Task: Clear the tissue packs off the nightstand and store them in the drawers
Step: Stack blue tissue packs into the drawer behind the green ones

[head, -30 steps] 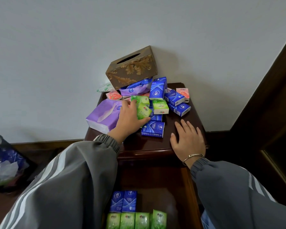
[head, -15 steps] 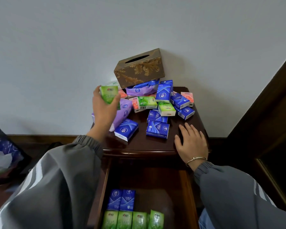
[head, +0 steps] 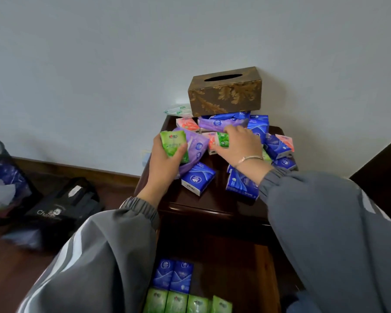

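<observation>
As a person in a grey, white-striped jacket leans over a dark, glossy wooden nightstand [head: 201,203], the left hand [head: 165,162] grips a green pocket tissue pack [head: 173,143], fingers and thumb wrapped around it, just above the left side of the top. The right hand [head: 240,146], a thin metal bracelet [head: 250,158] at its wrist, reaches into the heap, its fingers curled around a second green pack [head: 221,140] that lies among the others near the middle of the top. Packs cover most of the surface: a soft purple tissue bag [head: 198,144] just behind the left hand, a blue rectangular pack [head: 198,178] lying flat toward the front, another blue pack [head: 239,184] under the right wrist, more blue packs [head: 277,146] at the right edge and a pink pack [head: 186,124] toward the back. A gold-and-brown leaf-patterned tissue box [head: 226,93] rests on packs at the back, against the pale wall. Below, the open drawer [head: 235,267] holds two blue packs side by side [head: 173,275] and, in front of them, a row of four green packs [head: 186,301]. On the dark floor to the left stand a mesh wastebasket [head: 0,177] with paper in it and a black bag [head: 61,206] with white lettering.
</observation>
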### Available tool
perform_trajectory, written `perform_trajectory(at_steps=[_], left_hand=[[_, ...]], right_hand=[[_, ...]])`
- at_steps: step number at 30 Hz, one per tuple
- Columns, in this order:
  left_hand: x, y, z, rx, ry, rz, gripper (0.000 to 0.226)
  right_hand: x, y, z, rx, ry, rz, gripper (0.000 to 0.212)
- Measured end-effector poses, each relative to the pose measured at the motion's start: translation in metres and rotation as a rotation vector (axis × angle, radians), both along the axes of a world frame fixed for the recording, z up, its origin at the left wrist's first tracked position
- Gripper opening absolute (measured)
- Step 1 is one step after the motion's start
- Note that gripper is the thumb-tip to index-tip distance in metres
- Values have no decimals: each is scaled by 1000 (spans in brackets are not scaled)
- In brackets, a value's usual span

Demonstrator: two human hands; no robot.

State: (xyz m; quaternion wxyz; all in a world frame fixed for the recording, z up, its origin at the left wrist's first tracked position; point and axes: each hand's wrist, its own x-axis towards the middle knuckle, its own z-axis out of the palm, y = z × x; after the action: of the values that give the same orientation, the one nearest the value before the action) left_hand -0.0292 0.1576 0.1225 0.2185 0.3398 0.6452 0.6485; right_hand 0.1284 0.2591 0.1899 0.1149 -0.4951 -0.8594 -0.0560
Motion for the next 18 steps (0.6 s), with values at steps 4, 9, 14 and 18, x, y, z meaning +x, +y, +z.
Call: perform_trajectory(at_steps=[4, 9, 14, 18], left_hand=[[-3, -1, -4, 8, -49, -10, 47], [-4, -2, -7, -1, -65, -19, 55], [-2, -5, -7, 4, -37, 9, 57], [-1, -7, -7, 11, -16, 30, 54]], right_hand=[[-39, 18, -13, -100, -118, -131, 62], [-42, 24, -10, -130, -72, -184, 32], [13, -11, 24, 111, 280, 229, 38], [111, -45, 29, 308, 420, 351, 40]])
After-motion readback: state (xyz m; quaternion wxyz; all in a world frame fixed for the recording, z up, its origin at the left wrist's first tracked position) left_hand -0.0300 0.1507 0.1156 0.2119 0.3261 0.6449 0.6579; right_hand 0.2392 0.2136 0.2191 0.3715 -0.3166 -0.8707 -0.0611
